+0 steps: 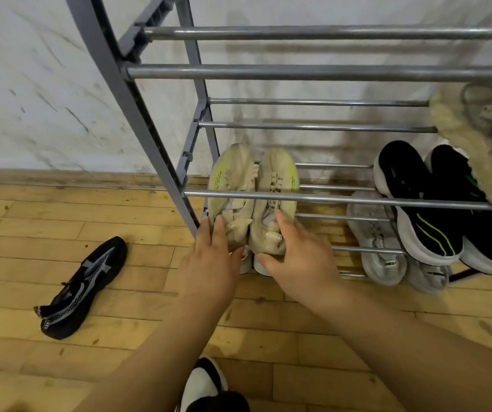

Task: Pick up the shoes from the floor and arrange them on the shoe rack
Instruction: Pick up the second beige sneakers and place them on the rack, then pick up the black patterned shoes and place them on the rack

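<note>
A pair of beige sneakers with yellow-green sides lies on the lowest shelf of the grey shoe rack point(137, 93), at its left end, toes to the wall. My left hand point(212, 257) touches the heel of the left beige sneaker point(229, 179) with straight fingers. My right hand point(295, 254) holds the heel of the right beige sneaker point(277, 179), fingers on top and thumb under the sole. A black shoe with grey pattern point(84, 286) lies on the wooden floor to the left of the rack.
On the rack's right side sit a black sneaker pair point(428, 203), a white-grey sneaker point(375, 239) below and a beige-grey shoe point(482, 138) on a higher bar. The wall stands behind. A black-and-white shoe point(209, 385) shows at the bottom edge.
</note>
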